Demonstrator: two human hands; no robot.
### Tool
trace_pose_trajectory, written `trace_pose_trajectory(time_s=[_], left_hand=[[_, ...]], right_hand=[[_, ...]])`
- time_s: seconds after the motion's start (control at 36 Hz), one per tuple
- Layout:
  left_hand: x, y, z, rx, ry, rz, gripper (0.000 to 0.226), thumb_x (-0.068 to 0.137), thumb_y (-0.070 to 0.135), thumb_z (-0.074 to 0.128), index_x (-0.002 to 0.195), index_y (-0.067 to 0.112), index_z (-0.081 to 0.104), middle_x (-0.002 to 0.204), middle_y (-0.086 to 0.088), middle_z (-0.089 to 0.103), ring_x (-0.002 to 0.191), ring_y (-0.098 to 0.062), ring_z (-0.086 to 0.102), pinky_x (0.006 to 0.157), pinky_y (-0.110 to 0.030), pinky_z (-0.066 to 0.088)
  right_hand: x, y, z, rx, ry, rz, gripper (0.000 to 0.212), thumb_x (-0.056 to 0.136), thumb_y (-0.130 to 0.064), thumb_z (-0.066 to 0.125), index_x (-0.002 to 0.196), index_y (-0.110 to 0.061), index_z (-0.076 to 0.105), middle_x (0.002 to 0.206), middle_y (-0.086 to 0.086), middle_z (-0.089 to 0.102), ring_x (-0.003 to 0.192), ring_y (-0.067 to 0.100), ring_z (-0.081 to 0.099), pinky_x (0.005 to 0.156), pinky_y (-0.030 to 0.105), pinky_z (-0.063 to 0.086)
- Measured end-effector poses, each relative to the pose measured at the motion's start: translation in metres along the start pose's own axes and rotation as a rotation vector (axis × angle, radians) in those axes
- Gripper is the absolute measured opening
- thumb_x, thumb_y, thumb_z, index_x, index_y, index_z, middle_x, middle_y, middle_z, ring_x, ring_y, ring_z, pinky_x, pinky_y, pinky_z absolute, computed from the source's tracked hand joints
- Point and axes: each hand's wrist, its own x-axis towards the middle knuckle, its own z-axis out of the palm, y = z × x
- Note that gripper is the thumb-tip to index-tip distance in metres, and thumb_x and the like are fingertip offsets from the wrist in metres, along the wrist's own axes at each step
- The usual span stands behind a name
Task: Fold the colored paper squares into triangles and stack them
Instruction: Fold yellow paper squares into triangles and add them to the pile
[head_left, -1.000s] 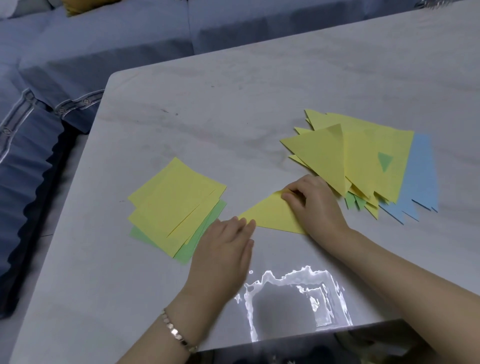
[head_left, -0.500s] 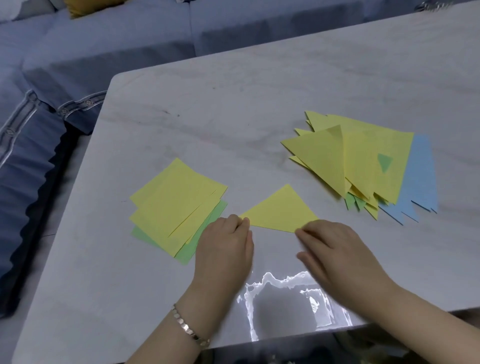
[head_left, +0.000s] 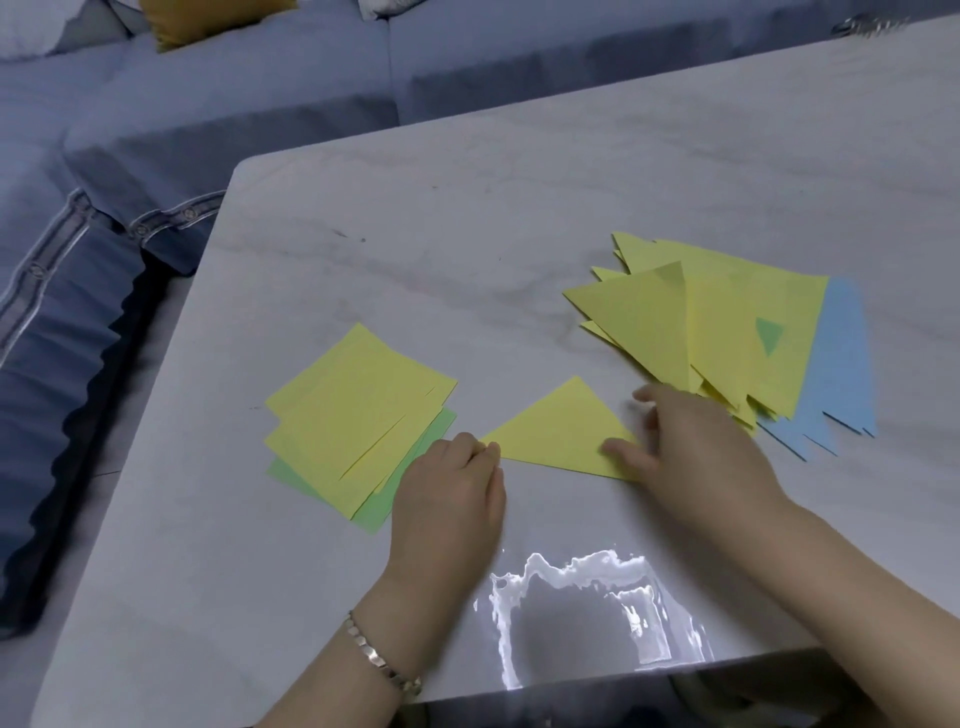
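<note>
Head view: one yellow triangle (head_left: 556, 431) lies near the table's (head_left: 467, 234) front edge; left hand (head_left: 447, 493) presses its left tip, fingers flat; right hand (head_left: 696, 452), fingers spread, touches its right corner

**Setting.** A glossy, pale grey marbled table (head_left: 519, 208) with a rounded far-left corner. A bright patch of reflected light (head_left: 571, 587) lies on its surface close to the near edge. A blue fabric sofa (head_left: 260, 104) stands beyond the far edge and along the left edge. A patterned trim band (head_left: 156, 221) runs above its darker pleated skirt (head_left: 62, 389). A mustard-yellow cushion (head_left: 208, 15) and a pale pillow (head_left: 31, 26) rest on the sofa at upper left. A strip of grey floor (head_left: 130, 395) shows between skirt and table.
</note>
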Motion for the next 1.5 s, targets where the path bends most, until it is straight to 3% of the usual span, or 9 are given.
trace_pose_trajectory(time_s=[0.19,0.36,0.56,0.83,1.11,1.22,1.33,1.42,1.5], left_hand=[[0.014,-0.026,-0.016,-0.018,0.054,-0.137,0.030,0.082,0.020,0.051,0.103,0.007,0.068,0.095,-0.007,0.068,0.090,-0.024,0.057,0.092,-0.038,0.037],[0.027,-0.054,-0.019,-0.046,-0.178,-0.486,0.065,0.092,0.038,0.051,0.145,0.011,0.026,0.155,-0.007,0.019,0.143,-0.019,0.016,0.113,-0.033,0.017],[0.031,-0.058,-0.021,-0.082,-0.149,-0.481,0.058,0.089,0.041,0.055,0.139,0.014,0.040,0.147,0.000,0.037,0.134,-0.020,0.033,0.106,-0.032,0.027],[0.033,-0.057,-0.026,-0.088,-0.099,-0.495,0.044,0.092,0.032,0.053,0.133,0.016,0.048,0.133,0.001,0.053,0.121,-0.021,0.047,0.088,-0.030,0.039],[0.025,-0.052,-0.026,-0.096,-0.056,-0.433,0.038,0.094,0.010,0.044,0.130,0.015,0.053,0.129,-0.002,0.057,0.117,-0.023,0.051,0.087,-0.028,0.038],[0.025,-0.042,-0.028,-0.110,0.021,-0.374,0.033,0.094,0.008,0.046,0.123,0.014,0.060,0.119,-0.004,0.064,0.108,-0.027,0.057,0.080,-0.028,0.039],[0.028,-0.031,-0.032,-0.155,0.120,-0.245,0.030,0.088,-0.004,0.054,0.113,0.008,0.066,0.102,-0.008,0.070,0.092,-0.033,0.062,0.079,-0.030,0.043],[0.030,-0.023,-0.029,-0.185,0.186,-0.142,0.028,0.082,-0.010,0.058,0.103,0.005,0.069,0.094,-0.010,0.072,0.089,-0.024,0.061,0.087,-0.041,0.049],[0.033,-0.015,-0.026,-0.211,0.249,-0.044,0.024,0.077,-0.006,0.057,0.093,0.004,0.071,0.088,-0.006,0.073,0.088,-0.012,0.052,0.094,-0.028,0.036]], right_hand=[[0.025,-0.024,0.011,-0.249,-0.216,0.079,0.052,0.087,-0.046,0.055,0.122,-0.012,0.038,0.118,0.011,0.050,0.112,0.029,0.046,0.072,0.029,0.030],[0.026,-0.023,0.007,-0.108,-0.256,0.074,0.040,0.085,-0.040,0.062,0.111,-0.011,0.051,0.114,0.008,0.048,0.100,0.025,0.051,0.070,0.027,0.035],[0.015,-0.022,0.003,0.005,-0.200,0.021,0.022,0.084,-0.029,0.063,0.086,-0.017,0.045,0.092,0.002,0.045,0.081,0.019,0.044,0.058,0.029,0.031],[0.022,-0.044,0.008,-0.198,-0.253,0.159,0.044,0.086,-0.014,0.060,0.121,-0.009,0.033,0.116,0.015,0.040,0.101,0.030,0.050,0.068,0.026,0.034],[0.020,-0.032,0.016,0.177,-0.195,0.008,0.059,0.083,-0.010,0.060,0.130,-0.015,0.024,0.080,0.004,0.046,0.087,0.023,0.045,0.052,0.026,0.028],[0.021,-0.025,0.002,0.462,0.101,-0.131,0.060,0.086,-0.010,0.060,0.135,-0.022,0.030,0.079,0.004,0.049,0.074,0.018,0.046,0.057,0.020,0.027],[0.042,-0.004,-0.028,0.415,0.414,-0.146,0.048,0.086,-0.002,0.055,0.129,-0.021,0.045,0.093,0.004,0.047,0.077,0.020,0.045,0.069,0.017,0.027],[0.060,0.024,-0.030,0.258,0.340,0.045,0.033,0.089,-0.004,0.051,0.121,-0.012,0.056,0.113,0.011,0.042,0.085,0.025,0.047,0.073,0.018,0.027],[0.065,0.045,-0.022,0.027,0.224,0.228,0.030,0.088,-0.011,0.054,0.118,-0.005,0.058,0.126,0.017,0.035,0.103,0.034,0.042,0.082,0.033,0.036]])
